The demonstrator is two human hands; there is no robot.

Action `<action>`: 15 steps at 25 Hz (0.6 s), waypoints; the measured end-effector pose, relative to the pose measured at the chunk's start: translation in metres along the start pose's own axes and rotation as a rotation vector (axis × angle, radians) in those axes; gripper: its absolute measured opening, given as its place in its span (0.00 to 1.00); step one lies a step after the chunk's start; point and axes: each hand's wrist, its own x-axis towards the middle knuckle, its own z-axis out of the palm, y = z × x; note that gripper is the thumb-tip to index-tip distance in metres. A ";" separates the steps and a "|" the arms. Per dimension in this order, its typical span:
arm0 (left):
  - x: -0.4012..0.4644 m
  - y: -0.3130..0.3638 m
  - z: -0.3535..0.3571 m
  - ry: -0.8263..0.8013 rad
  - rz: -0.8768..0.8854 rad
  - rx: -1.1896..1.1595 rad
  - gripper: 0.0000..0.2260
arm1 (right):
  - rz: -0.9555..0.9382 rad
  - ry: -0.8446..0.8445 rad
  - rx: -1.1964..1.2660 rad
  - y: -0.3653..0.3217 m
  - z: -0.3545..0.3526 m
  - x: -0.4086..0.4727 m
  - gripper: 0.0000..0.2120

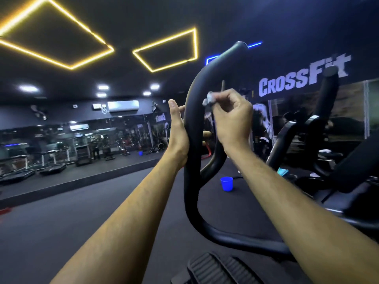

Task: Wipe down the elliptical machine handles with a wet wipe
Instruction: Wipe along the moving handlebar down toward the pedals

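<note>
A black curved elliptical handle (193,95) rises through the middle of the view and bends up to a rounded tip at the top. My left hand (178,133) wraps around its left side at mid height. My right hand (232,117) pinches a small crumpled white wet wipe (209,99) against the handle's right side, just above my left hand. A second black handle (328,93) stands farther right, untouched.
A blue plastic cup (227,183) stands on the dark floor beyond the handle. The ribbed foot pedal (215,267) lies at the bottom. The machine's black body (348,181) fills the right side. A mirrored wall with gym equipment runs along the left.
</note>
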 end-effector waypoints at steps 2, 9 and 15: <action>0.004 -0.004 -0.002 0.025 0.028 0.051 0.46 | 0.027 -0.073 -0.009 0.016 -0.002 -0.027 0.07; 0.002 -0.005 0.000 0.090 0.028 0.139 0.49 | -0.062 -0.167 0.069 0.039 -0.014 -0.001 0.06; 0.000 -0.007 0.002 0.113 0.005 0.201 0.47 | -0.313 -0.139 0.096 0.053 -0.003 -0.006 0.02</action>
